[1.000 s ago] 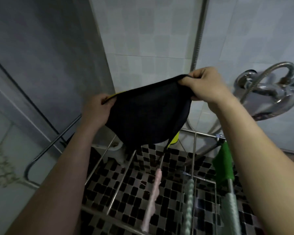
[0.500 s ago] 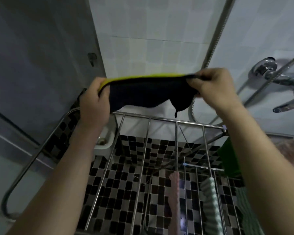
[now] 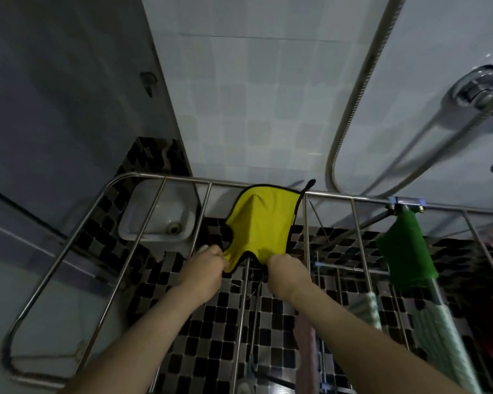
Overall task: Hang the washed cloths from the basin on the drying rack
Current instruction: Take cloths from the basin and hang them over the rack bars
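Observation:
A yellow cloth [image 3: 261, 223] with a black edge lies draped over a bar of the steel drying rack [image 3: 160, 176], near the rack's far rail. Its yellow side faces up. My left hand [image 3: 208, 263] pinches the near left corner of the cloth. My right hand [image 3: 283, 270] grips the near right corner. A small black loop sticks up at the cloth's far right corner.
A green cloth [image 3: 404, 248] hangs on a bar to the right, with striped [image 3: 436, 325] and pink [image 3: 305, 345] cloths nearer me. A white floor basin [image 3: 157, 214] sits below the rack's left side. A shower hose [image 3: 353, 109] and tap [image 3: 478, 89] are on the right wall.
Both hands brought the cloth down from chest height and laid it over the rack bar, yellow side now up. The view tipped downward toward the rack.

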`<state>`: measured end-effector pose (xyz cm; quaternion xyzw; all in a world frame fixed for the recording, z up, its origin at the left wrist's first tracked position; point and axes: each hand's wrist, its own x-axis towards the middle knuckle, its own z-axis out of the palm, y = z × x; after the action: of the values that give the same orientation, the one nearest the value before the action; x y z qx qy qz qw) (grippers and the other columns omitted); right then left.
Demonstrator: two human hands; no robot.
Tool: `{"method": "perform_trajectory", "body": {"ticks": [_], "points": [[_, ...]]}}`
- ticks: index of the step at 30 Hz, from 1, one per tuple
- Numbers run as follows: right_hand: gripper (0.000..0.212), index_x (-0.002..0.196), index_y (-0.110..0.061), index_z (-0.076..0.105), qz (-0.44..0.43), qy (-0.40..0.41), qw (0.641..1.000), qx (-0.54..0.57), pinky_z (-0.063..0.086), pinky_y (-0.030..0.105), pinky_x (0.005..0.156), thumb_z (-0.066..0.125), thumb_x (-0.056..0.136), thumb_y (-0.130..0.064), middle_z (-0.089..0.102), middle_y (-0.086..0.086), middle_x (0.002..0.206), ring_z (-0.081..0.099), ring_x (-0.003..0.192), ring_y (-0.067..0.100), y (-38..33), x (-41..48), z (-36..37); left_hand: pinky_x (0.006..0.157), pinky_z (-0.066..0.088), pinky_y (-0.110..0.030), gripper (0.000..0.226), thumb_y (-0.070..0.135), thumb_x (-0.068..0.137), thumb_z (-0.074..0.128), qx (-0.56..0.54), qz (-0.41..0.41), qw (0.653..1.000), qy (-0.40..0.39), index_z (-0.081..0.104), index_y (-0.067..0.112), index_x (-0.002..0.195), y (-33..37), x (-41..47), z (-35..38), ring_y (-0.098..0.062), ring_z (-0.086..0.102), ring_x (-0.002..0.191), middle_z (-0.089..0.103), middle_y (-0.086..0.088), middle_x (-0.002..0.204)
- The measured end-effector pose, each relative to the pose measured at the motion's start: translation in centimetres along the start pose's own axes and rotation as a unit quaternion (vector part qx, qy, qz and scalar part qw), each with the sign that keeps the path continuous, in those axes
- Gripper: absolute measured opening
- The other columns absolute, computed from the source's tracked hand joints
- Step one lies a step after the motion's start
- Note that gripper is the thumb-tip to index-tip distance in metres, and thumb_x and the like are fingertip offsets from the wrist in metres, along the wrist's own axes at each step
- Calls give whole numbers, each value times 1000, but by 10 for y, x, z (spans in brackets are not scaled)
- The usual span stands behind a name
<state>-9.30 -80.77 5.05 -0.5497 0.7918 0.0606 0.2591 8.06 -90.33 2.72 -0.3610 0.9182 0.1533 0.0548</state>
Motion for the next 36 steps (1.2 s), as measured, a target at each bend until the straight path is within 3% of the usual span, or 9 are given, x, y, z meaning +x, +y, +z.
{"method": "perform_trajectory", "body": {"ticks": [4,10,15,19,22,27,32,34,36], "points": [[21,110,-8,61,16,-36,999,27,52,38,77,56,90,-12,64,14,112,64,101,32,0,6,7,90,48,-33,29,7,85,56,-2,-29,1000,11,69,19,108,8,0,-1,-20,49,109,53,1,115],[36,106,-6,62,20,-37,997,69,49,37,76,45,97,-36,66,15,109,64,99,34,-7,9,-1,85,49,-24,25,16,85,67,-267,-69,955,112,61,22,108,32,13,-5,-7,59,100,62,8,107],[33,91,-3,62,3,-8,993,121,47,35,70,40,100,-26,67,17,97,65,89,34,0,3,-10,69,56,-32,13,8,81,67,-258,-56,948,180,71,17,89,37,19,-4,-12,66,75,71,2,81],[33,80,-2,58,14,32,972,231,49,40,72,39,100,-20,62,14,81,62,80,36,5,-6,-17,75,51,-21,28,13,76,70,-286,-26,949,127,68,23,102,40,11,-4,-8,58,81,55,11,88],[32,90,-1,62,14,25,962,271,53,45,74,40,100,-23,67,16,88,64,84,39,3,-9,-12,72,52,-25,27,16,79,71,-244,-11,957,159,70,18,106,44,8,-2,-10,58,80,58,6,90],[25,100,-3,63,22,-27,987,159,46,34,71,42,99,-18,68,16,103,65,94,32,9,-10,-2,61,54,-29,10,9,78,66,-143,78,961,222,73,9,84,50,14,-15,-18,62,72,64,-3,81],[35,131,-7,53,-23,-198,980,3,52,33,84,45,96,-7,59,14,124,61,110,27,19,2,-32,66,46,-21,17,16,82,54,-96,187,973,100,71,17,81,50,-11,-21,-10,49,84,55,6,84],[28,120,-7,60,-30,-127,989,65,49,28,71,44,97,-12,63,14,114,62,99,24,21,20,-53,72,46,-21,15,14,85,58,-94,195,975,47,72,18,88,49,-19,-15,-9,48,88,55,7,89],[29,89,-4,65,-4,2,980,198,46,30,63,44,98,-22,65,12,83,60,73,22,17,43,-68,79,40,-16,16,17,88,59,-102,187,977,32,73,19,95,48,-22,-13,-5,45,93,55,7,95]]}}
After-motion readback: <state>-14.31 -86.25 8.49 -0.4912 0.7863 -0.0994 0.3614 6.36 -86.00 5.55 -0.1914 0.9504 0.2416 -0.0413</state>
